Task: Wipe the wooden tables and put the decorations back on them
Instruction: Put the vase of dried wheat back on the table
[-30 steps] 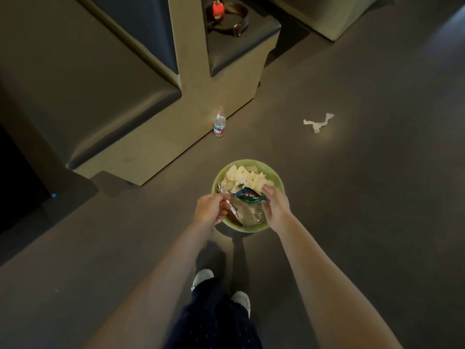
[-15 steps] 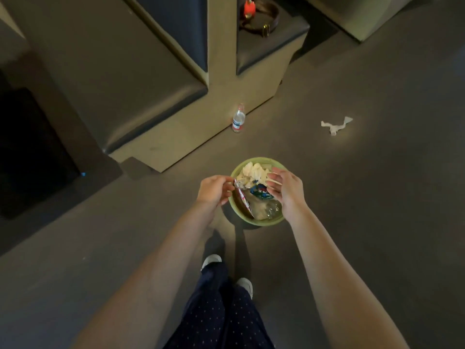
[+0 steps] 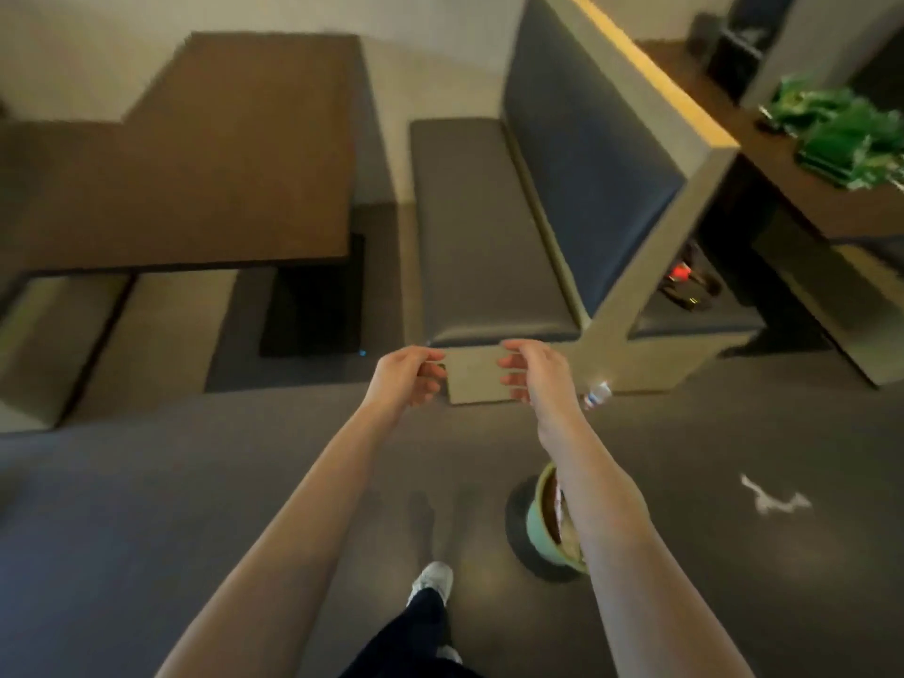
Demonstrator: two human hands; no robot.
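Wooden table [image 3: 195, 154] is seen bare-topped, beyond and to the left of the blue bench [image 3: 494, 227]; no cloth or ornament is visible on it. A second table [image 3: 831, 208] is seen to the right of the bench's backrest, with blurred green decorations [image 3: 841, 129] resting on it.

Both hands are raised in front of the bench end. The left hand [image 3: 406, 379] and the right hand [image 3: 531, 371] are held with fingers loosely curled and facing each other; nothing is gripped in either (no cloth is in view anywhere).

A green bin [image 3: 548, 521] is set on the floor well short of the bench, partly hidden by the right forearm. A water bottle [image 3: 598, 394] is lying by the bench base, and a scrap of paper [image 3: 773, 501] is left further right of the bench.

Risks, as judged: the bin could be kicked over if a step is taken without looking, its contents spilled. The bottle could be rolled on underfoot. Wiping cannot be begun until a cloth is found.
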